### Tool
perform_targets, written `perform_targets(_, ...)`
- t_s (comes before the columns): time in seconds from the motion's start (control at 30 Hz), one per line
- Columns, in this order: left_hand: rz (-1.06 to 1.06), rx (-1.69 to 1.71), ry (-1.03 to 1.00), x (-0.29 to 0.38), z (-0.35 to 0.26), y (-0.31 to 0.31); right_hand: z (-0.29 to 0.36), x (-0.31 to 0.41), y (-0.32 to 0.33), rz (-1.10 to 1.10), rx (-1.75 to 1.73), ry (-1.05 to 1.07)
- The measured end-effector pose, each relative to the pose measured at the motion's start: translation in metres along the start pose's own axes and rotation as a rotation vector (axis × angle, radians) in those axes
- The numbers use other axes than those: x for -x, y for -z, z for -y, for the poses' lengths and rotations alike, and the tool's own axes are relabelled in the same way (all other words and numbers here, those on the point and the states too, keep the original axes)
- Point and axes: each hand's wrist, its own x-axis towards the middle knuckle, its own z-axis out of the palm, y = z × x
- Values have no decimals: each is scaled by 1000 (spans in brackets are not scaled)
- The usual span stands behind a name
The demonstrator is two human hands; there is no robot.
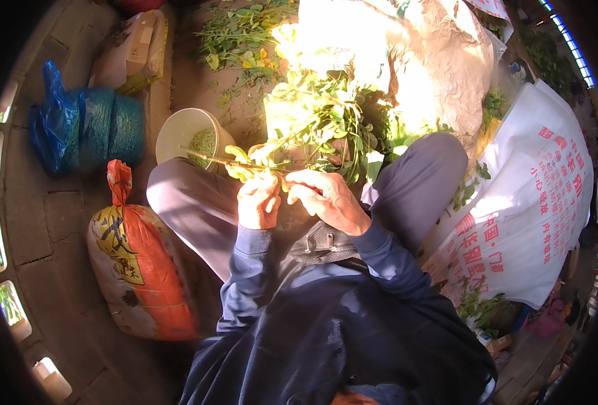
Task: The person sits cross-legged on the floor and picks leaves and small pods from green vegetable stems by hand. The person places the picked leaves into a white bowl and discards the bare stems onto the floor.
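My left hand [258, 200] grips a leafy plant stalk [213, 159] with yellowing leaves, whose bare end points out to the left. Close beside it, the bent fingers of my right hand [327, 197] pinch the same stalk near its yellow-green parts; exactly what lies under the fingertips is hidden. Just beyond both hands, a heap of green leafy stalks [329, 121] lies between my knees, partly washed out by sunlight. Past my left knee, a pale plastic bucket [170, 132] leans and holds small green seeds or beans [204, 144].
On the left are an orange-and-white woven sack [160, 283] tied at the top, a blue plastic bag [56, 126] and a cardboard box [127, 50]. More cut plants [243, 35] lie ahead. A printed white sheet [521, 202] and a brown sheet [435, 66] spread on the right.
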Motion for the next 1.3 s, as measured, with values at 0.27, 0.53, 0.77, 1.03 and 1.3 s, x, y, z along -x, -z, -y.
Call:
perform_targets(0.27, -41, -52, 79, 5, -6, -15, -10, 4, 1, 54, -504, -197)
perform_targets(0.53, -122, -276, 59, 8, -11, -23, -10, 0, -1, 83, -88, -28)
perform_targets(0.77, -80, -190, 70, 12, -15, -14, -13, -1, 7, 134, -539, -249)
perform_targets(1.03, -45, 67, 30, 9, 3, 12, 0, -3, -11, -78, -177, -162)
perform_targets(1.3, 75, 150, 15, 11, 12, 13, 2, 2, -18, -133, 196, 2)
